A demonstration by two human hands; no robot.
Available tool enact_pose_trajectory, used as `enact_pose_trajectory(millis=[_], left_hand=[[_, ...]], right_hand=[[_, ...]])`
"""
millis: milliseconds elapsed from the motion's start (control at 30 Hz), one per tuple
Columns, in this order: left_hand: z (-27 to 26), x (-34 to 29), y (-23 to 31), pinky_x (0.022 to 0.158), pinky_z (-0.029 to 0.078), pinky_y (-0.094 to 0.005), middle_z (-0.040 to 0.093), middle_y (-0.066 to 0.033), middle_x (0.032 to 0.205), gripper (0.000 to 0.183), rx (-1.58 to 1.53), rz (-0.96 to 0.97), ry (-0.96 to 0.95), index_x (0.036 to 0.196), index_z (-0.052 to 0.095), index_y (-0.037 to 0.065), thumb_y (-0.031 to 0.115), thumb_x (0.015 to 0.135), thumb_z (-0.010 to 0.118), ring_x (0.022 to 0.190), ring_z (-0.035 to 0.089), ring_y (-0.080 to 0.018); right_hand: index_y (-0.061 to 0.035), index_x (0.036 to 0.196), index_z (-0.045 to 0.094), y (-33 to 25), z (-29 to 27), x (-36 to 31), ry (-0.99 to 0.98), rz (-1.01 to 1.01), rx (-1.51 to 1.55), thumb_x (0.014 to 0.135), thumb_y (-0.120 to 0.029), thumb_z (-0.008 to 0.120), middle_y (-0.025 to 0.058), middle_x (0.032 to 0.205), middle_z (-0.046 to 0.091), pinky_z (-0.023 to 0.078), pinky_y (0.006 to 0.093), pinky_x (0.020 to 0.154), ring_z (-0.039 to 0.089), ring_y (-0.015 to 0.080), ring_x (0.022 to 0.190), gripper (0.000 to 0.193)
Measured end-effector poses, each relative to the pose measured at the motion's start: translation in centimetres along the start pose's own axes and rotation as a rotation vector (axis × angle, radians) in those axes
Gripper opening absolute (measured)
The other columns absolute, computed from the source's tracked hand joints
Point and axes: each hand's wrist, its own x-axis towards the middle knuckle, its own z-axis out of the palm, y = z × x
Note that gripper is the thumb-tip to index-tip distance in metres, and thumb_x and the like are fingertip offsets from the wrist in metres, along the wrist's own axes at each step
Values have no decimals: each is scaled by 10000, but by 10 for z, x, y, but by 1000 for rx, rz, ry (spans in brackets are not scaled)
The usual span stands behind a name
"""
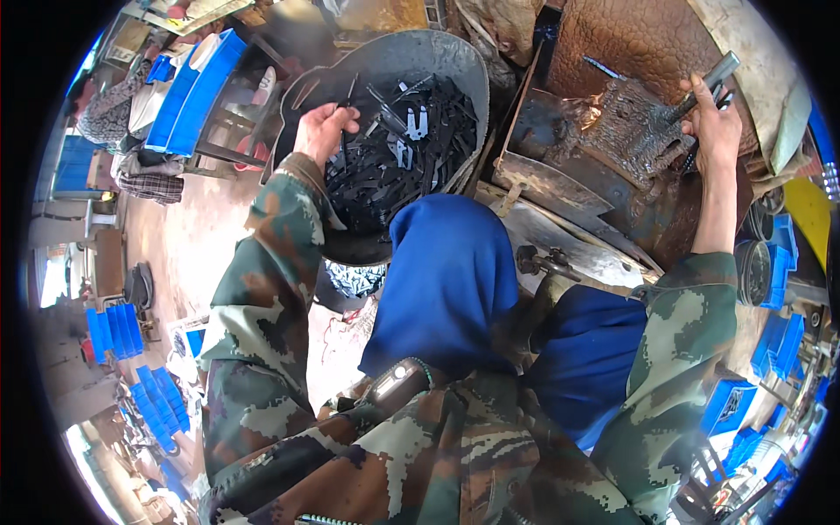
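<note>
Nearest me, blue cloth (pixel 446 289) covers my knees between my camouflage sleeves (pixel 262 289). Just past it, my left fingers (pixel 346 115) are pinched nearly together on a thin dark piece (pixel 353 86), holding it over the left part of a grey metal basin (pixel 472 63), inside its left rim. With so little of the piece in my fingertips, I judge it could slip and drop among the others; reaching low into the heap could also nick my skin if the edges are sharp. The basin carries a loose tangle of dark flat pieces (pixel 376 188), with a few bright pale ones (pixel 413 124) toward its middle.

Off the basin's right edge, my right fingers (pixel 697 94) curl around a grey metal rod (pixel 722 70); how tight, I can't tell. It slants down toward a grimy metal block (pixel 612 122), and I can't make out whether the two touch. A greasy grip could let the rod twist, and my knuckles could knock the block if it slides. A metal wall (pixel 553 185) runs along the block's near side.

Farther off, past the basin's left edge, stands a long blue crate (pixel 194 101); beyond the floor (pixel 197 232) are more blue bins (pixel 114 332), contents too small to tell.
</note>
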Motion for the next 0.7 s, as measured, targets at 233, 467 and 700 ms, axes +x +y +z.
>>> enact_pose_trajectory(millis=[233,467,700], left_hand=[[58,-2,-31,398,304,-244,546,21,670,235,-101,-176,11,871,670,74,288,809,742,461,403,-71],[83,6,-22,389,272,-231,526,47,637,78,-286,-179,63,870,643,104,179,860,661,424,343,-49],[72,-30,14,444,281,-183,715,-13,856,227,-420,217,-7,1106,676,30,115,902,622,489,380,0]], right_hand=[[-32,1085,671,1,-7,-2,30,-6,-38,920,-281,691,8,920,709,445,224,457,432,39,532,299],[-31,1081,671,1,-10,0,26,14,-68,917,-306,694,19,924,714,458,232,465,453,44,545,321],[-22,1080,667,2,-24,-3,51,6,-99,919,-311,689,14,940,718,466,237,476,458,50,547,331]])
